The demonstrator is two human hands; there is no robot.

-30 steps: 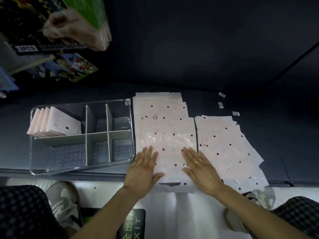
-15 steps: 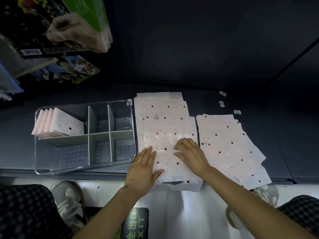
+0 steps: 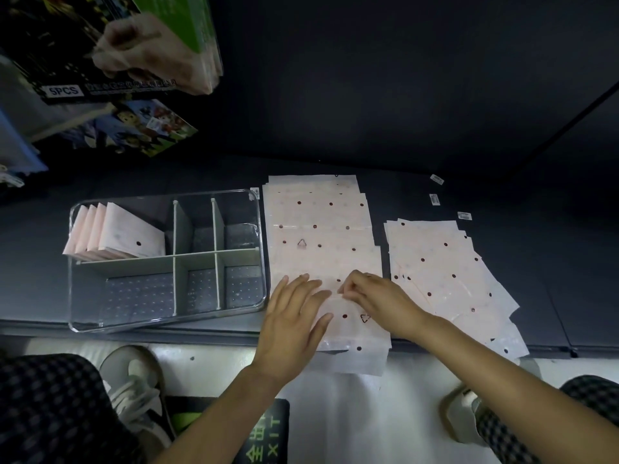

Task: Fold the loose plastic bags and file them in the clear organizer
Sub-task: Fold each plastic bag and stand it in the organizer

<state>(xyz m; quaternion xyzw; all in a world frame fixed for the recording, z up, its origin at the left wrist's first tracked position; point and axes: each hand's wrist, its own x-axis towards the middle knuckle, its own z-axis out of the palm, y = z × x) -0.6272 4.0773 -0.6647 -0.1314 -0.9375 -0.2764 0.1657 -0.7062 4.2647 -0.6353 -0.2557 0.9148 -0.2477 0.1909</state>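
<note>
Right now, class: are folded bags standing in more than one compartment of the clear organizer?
No. The folded bags stand only in the far-left compartment of the clear organizer; the other compartments show only bare floor.

- A dark matte desk [image 3: 385,95] fills the upper and middle view.
- At 10 o'clock hang printed retail packages [image 3: 110,55], one marked "5PCS", and a colourful cartoon-printed pack [image 3: 147,125] below them.
- Three small white barcode stickers [image 3: 435,199] lie on the desk at 2 o'clock, apart from one another.
- White floor [image 3: 335,413] runs along the bottom edge.
- Grey-and-white sneakers sit at 7 o'clock [image 3: 137,386] and 5 o'clock [image 3: 460,416].
- A dark floor sign with green "EXIT" lettering [image 3: 264,437] sits at 6 o'clock.
</note>
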